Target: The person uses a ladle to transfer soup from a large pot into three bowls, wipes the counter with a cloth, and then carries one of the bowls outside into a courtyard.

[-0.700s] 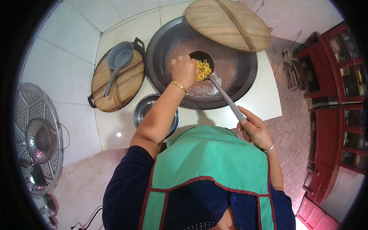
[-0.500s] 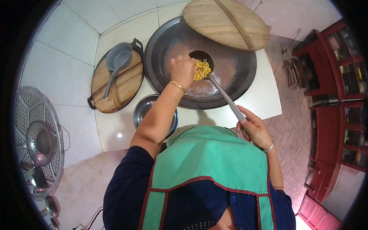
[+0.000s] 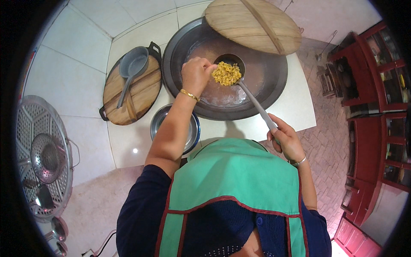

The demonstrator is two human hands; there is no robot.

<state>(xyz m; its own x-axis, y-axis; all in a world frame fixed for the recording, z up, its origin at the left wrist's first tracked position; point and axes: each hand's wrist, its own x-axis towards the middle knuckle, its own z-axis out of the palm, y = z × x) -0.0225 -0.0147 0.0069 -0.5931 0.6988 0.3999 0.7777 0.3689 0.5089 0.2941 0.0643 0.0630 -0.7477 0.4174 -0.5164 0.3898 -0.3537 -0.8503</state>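
Note:
My right hand is wrapped round the grey handle of a long ladle. The ladle's dark bowl hangs over a big black wok, heaped with small yellow grains that look like corn kernels. Cloudy brownish liquid with some foam fills the wok below. Just left of the ladle bowl is my left hand, its fingers curled and thumb tip close to the grains. Whatever its fingers may pinch is hidden. A metal basin stands partly under my left forearm.
A round wooden lid covers the wok's far right rim. On the left, a grey long-handled dipper rests on another wooden lid over a black pan. Perforated metal steamer plates and ladles hang at far left; red cabinets stand right.
The ladle has shifted slightly right, and its grains show more fully. My left hand has drawn back a little to the left, off the grains. My right hand has edged slightly right.

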